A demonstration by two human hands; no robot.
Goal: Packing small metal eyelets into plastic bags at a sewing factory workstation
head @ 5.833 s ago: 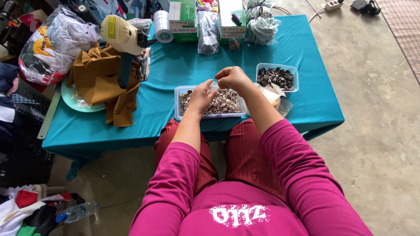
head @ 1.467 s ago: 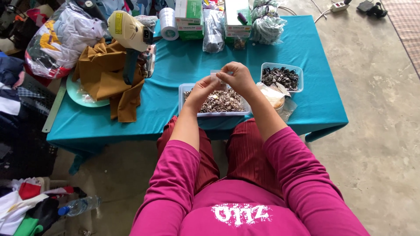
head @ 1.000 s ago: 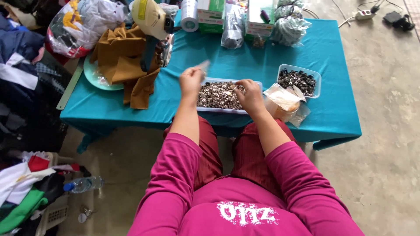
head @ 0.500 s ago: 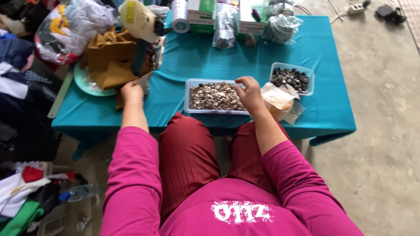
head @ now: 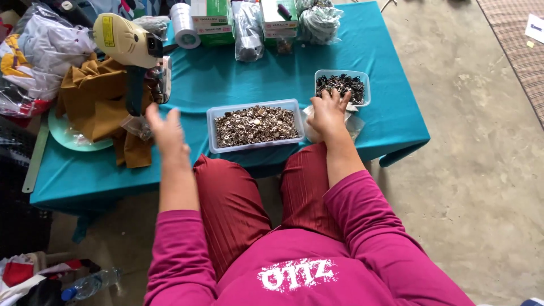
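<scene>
My left hand (head: 166, 130) hovers open and blurred above the teal tablecloth (head: 187, 85), between the brown cloth pile (head: 93, 105) and a clear tray of small brass-coloured metal parts (head: 255, 124). It holds nothing. My right hand (head: 328, 110) rests with spread fingers at the near edge of a smaller clear tub of dark metal pieces (head: 343, 86), over a crumpled clear plastic bag (head: 356, 122). I cannot tell whether anything lies under its fingertips.
A yellow handheld tool (head: 126, 39) stands by the cloth on a pale green plate (head: 68, 139). A tape roll (head: 184, 25), boxes (head: 212, 20) and filled plastic bags (head: 249, 31) line the far edge. Bags and clothes pile up left; concrete floor lies right.
My left hand went from the tray out to the cloth pile with a small piece, then came back empty. My right hand shifted from the tray to the smaller tub.
</scene>
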